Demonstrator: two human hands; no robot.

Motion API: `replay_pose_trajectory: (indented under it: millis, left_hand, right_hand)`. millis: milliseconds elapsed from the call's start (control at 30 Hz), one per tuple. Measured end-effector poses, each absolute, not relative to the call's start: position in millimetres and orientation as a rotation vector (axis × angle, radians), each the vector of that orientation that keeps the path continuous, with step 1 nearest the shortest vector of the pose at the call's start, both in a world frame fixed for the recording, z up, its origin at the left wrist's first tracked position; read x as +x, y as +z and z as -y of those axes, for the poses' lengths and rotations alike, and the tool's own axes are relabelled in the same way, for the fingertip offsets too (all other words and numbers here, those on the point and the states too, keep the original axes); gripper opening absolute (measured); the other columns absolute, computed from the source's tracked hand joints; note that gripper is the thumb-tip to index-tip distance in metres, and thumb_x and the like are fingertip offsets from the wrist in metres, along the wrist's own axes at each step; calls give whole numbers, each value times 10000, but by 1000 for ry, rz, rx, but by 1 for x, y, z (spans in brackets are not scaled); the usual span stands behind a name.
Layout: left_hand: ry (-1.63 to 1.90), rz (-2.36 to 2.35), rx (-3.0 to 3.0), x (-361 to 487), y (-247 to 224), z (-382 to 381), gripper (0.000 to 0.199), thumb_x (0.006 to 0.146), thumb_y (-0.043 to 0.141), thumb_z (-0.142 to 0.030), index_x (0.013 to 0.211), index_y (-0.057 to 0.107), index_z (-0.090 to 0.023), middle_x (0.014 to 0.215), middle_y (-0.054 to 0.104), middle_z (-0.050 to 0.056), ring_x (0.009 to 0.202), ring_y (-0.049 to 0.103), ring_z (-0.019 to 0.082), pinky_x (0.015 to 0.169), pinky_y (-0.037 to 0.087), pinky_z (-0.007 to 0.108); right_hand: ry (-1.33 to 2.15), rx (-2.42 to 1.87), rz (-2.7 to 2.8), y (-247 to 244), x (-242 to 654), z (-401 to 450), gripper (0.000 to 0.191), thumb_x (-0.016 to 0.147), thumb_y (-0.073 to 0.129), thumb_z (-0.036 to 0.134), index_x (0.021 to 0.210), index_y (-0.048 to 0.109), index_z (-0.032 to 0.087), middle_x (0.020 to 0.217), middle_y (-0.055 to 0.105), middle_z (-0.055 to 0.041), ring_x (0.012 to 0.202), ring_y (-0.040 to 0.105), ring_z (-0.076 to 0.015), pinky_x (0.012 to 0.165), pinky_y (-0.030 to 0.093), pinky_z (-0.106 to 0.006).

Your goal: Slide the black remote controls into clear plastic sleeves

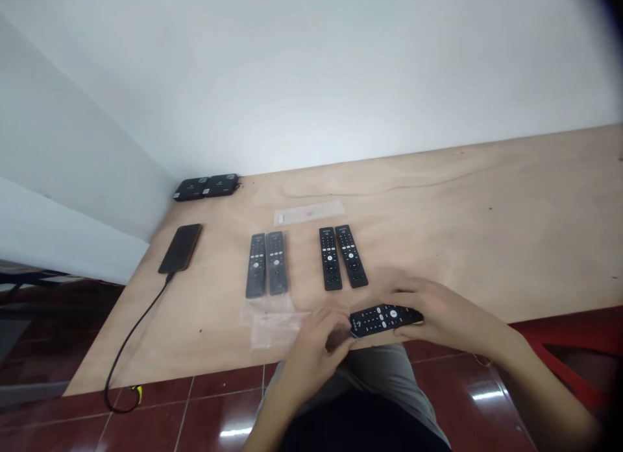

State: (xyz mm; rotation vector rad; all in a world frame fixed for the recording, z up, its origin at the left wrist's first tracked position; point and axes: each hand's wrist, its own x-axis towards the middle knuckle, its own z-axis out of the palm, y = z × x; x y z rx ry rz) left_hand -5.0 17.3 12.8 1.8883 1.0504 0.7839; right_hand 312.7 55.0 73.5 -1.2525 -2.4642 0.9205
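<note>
Both my hands are at the near edge of the plywood table (418,244), holding a black TV remote control (384,319) sideways between them. My left hand (316,348) grips its left end, and my right hand (438,312) wraps its right end. Just beyond them lie two black remotes (343,257), side by side and uncovered. Further left, two more remotes (266,264) look greyish under clear plastic wrapping. A loose clear plastic bag (272,325) lies near my left hand.
A black smartphone (180,248) lies at the left with a black charging cable (136,338) trailing off the table edge to the floor. Two black boxes (207,187) sit in the far corner against the white wall. A clear plastic strip (309,212) lies on the wood.
</note>
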Motion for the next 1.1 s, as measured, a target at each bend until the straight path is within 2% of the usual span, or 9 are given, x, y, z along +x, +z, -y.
replay_pose_trajectory:
  millis: [200,367,567,700,900,1100]
  left_hand:
    - [829,-1052,1913,-6,7,-18,414,930,865,-26,1226,726,-281,1303,799,26,1246,731,261,1101,584,420]
    - [859,-1073,1920,-7,1,-19,418,946,896,-83,1263,720,-291,1296,799,42,1232,743,277,1090,604,446]
    - [905,-1095,2033,-4,-3,-16,414,1001,850,-111,1343,714,-301,1316,779,66,1245,747,287,1085,633,469]
    - [951,-1099,2120,4,-3,-15,408,1029,810,-113,1382,696,-284,1278,789,77,1210,753,290,1064,651,474]
    - [879,-1090,2132,0,3,-17,453,1022,828,-134,1422,688,-292,1345,765,84,1243,746,292,1081,646,470]
    - [850,-1159,2097,-11,6,-20,460,942,932,-178,1339,731,-291,1269,795,71,1205,753,318,1047,643,491]
  right_hand:
    - [938,-1216,2408,66,316,-55,658,938,925,259,1543,749,451,1568,731,-31,1419,695,-384,1174,605,-546]
    - [998,-1167,2353,49,315,-54,568,949,924,282,1482,785,417,1567,715,-41,1468,653,-356,1259,549,-545]
    - [959,-1177,2303,32,310,-44,639,968,904,283,1566,720,415,1560,705,-60,1491,629,-348,1267,543,-538]
    - [929,-1163,2261,26,302,-38,564,999,894,327,1540,744,382,1532,728,-74,1448,659,-342,1252,553,-521]
    - [973,-1136,2191,22,300,-39,579,996,919,364,1548,750,413,1535,735,-77,1449,662,-349,1263,540,-581]
    - [1037,-1125,2157,22,302,-42,509,986,936,408,1477,801,402,1532,739,-76,1459,652,-358,1290,510,-626]
